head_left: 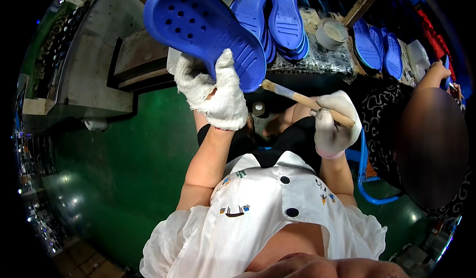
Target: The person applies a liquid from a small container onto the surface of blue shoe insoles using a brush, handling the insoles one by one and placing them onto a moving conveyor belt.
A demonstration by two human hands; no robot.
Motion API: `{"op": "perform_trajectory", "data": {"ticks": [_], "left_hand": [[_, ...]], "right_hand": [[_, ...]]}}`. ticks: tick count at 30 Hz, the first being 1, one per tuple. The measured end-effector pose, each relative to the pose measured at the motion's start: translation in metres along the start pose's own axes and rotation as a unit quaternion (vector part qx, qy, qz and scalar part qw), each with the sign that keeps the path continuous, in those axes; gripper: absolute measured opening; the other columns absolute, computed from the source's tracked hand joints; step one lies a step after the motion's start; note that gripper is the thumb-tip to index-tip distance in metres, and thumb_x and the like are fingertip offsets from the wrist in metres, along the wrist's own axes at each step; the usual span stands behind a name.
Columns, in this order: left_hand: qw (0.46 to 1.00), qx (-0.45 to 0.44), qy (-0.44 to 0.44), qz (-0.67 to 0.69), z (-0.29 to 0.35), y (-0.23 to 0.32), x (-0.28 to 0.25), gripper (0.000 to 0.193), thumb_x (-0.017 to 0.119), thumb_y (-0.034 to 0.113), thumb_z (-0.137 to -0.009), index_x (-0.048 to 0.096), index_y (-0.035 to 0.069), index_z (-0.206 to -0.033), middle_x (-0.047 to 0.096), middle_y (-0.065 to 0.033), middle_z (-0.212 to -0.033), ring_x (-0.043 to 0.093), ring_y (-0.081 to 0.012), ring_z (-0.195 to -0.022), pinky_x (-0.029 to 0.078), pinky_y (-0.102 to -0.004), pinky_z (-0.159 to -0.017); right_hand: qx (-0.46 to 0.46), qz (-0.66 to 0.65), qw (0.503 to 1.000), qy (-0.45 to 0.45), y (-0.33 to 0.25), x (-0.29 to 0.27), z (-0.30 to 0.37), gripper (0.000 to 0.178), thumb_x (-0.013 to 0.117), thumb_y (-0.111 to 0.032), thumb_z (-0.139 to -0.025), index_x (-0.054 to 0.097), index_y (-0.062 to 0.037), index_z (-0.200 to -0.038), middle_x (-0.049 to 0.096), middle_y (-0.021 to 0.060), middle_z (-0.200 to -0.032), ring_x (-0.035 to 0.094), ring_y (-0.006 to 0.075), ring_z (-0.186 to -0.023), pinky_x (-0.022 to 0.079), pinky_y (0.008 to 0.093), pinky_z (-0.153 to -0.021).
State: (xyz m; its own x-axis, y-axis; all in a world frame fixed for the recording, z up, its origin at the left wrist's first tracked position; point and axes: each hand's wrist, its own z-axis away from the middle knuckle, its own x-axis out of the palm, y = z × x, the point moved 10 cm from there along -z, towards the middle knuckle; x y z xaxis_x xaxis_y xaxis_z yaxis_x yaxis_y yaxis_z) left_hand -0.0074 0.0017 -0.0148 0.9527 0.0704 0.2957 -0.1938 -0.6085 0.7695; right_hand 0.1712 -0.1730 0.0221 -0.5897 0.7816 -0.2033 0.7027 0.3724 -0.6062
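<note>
Along the near edge of a plastic-wrapped table (313, 62), two stacks of blue shoe soles (286, 17) stand beside each other, with more blue soles (367, 47) lying farther right by the same edge. Held up and tilted to the left of the stacks is a single perforated sole (210, 22), grasped by the white-gloved left hand (213, 94), thumb against its face. The gloved right hand (337, 119) clasps a wooden-handled brush (303, 99), bristles just beside the sole's lower end; whether they touch cannot be told. Between stacks and farther soles sits a round tub (327, 44)
</note>
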Motion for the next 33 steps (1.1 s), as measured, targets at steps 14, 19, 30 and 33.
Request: {"op": "perform_trajectory", "data": {"ticks": [14,19,30,33], "left_hand": [[0.993,-0.022,-0.098,0.055,0.001,0.0,0.023,0.047,0.073,0.004,-0.075,0.047,-0.003,-0.114,0.056,-0.0128,-0.106,0.057,-0.0172,-0.093,0.047,-0.0296,-0.085],[0.99,-0.032,-0.119,0.065,0.003,-0.004,0.031,0.048,0.074,0.004,-0.075,0.047,-0.002,-0.114,0.054,-0.0134,-0.11,0.056,-0.0171,-0.096,0.046,-0.0295,-0.086],[0.981,-0.103,-0.149,0.061,-0.019,-0.032,0.09,0.057,0.073,0.008,-0.077,0.041,-0.007,-0.122,0.055,-0.0113,-0.103,0.057,-0.0128,-0.081,0.049,-0.0241,-0.073],[0.981,0.033,-0.187,-0.04,-0.04,-0.027,0.131,0.051,0.07,0.017,-0.08,0.046,-0.004,-0.12,0.057,-0.0123,-0.098,0.059,-0.0197,-0.077,0.049,-0.0301,-0.071]], "right_hand": [[0.046,0.056,0.997,0.012,0.014,-0.001,-0.007,0.015,0.059,0.011,-0.062,0.061,-0.0004,-0.073,0.059,0.0108,-0.064,0.055,0.0195,-0.049,0.044,0.0265,-0.046],[0.114,0.0,0.993,0.044,0.023,-0.006,-0.004,0.014,0.058,0.011,-0.064,0.06,0.0007,-0.073,0.061,0.0111,-0.067,0.058,0.019,-0.054,0.046,0.0264,-0.05],[0.149,-0.022,0.981,0.124,0.053,-0.051,0.011,0.011,0.051,0.01,-0.077,0.059,0.0062,-0.084,0.061,0.0082,-0.074,0.056,0.0083,-0.056,0.045,0.0202,-0.053],[0.135,-0.023,0.978,0.159,0.049,-0.057,0.011,0.012,0.051,0.01,-0.077,0.059,0.0061,-0.086,0.061,0.0081,-0.072,0.055,0.0082,-0.055,0.045,0.0201,-0.051]]}}
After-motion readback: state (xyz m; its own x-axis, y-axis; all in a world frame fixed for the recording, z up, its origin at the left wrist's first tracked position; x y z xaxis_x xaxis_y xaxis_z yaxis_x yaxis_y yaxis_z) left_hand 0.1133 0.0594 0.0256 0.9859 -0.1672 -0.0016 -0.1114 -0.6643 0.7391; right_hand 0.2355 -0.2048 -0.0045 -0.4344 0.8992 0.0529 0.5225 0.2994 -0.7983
